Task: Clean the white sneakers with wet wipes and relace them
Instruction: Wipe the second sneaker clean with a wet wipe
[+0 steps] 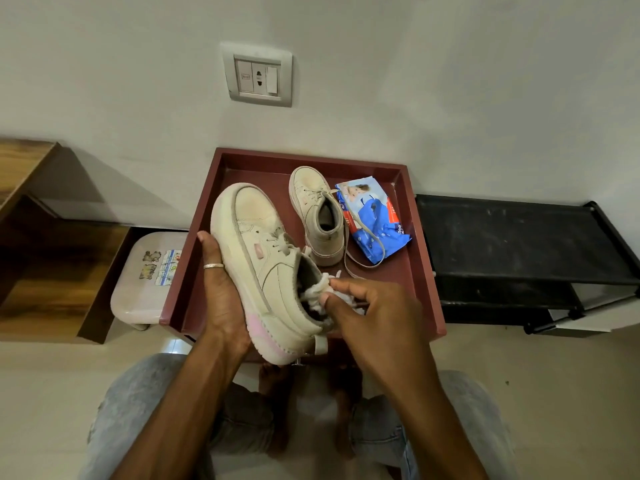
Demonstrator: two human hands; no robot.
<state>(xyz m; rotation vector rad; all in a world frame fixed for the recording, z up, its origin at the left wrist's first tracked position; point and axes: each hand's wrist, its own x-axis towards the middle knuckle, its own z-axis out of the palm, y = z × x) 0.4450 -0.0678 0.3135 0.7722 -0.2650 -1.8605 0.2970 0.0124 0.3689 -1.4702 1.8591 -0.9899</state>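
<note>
My left hand (221,299) grips the sole side of a cream-white sneaker (263,258), held tilted above the maroon tray (194,271), toe pointing away from me. My right hand (367,306) pinches a crumpled white wet wipe (325,289) at the shoe's heel opening. The second sneaker (317,213) stands inside the tray, toe toward the wall. A loose lace (374,252) trails from it across a blue wet-wipes pack (375,220) lying at the tray's right side.
The tray sits against a white wall with a socket plate (258,76). A pale plastic stool (145,278) and a wooden shelf (45,244) stand to the left. A black rack (519,244) stands to the right. My knees in jeans (145,410) are below.
</note>
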